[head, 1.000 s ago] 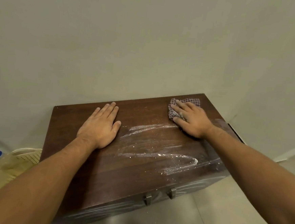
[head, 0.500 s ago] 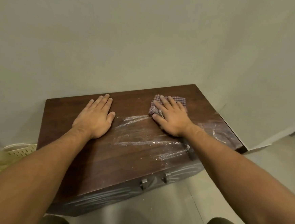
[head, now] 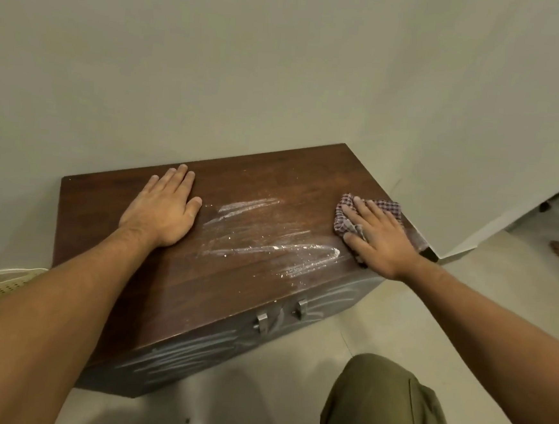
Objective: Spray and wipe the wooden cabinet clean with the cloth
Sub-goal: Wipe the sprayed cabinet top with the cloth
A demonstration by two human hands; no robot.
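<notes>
Cloth [head: 368,215]: checked, bunched, lying at the right edge of the cabinet [head: 172,277] top, near the far right corner. My right hand [head: 378,241] is flat over it, fingers spread, pressing it down rather than gripping, so palm open on the fabric. It looks soft and light, folds easily, and will drag smoothly over wet wood; best handled by palm pressure on the middle of the wad, not by pinching an edge, or it will unfold and trail.

Cabinet is dark wood, low, set against the wall [head: 282,78]. It looks heavy and stiff and should not shift under wiping. White spray streaks [head: 269,241] sit across the middle of the top toward the front edge, unwiped; more streaks run down the front face by two metal handles [head: 280,315]. My guess is the wiping is partway done.

My left hand [head: 164,209] rests flat and empty on the top near the back edge, left of centre, bracing. No spray bottle in view.

Outward: pale floor [head: 396,321], my knee [head: 383,404] at the bottom, a perforated basket [head: 5,284] at the left.
</notes>
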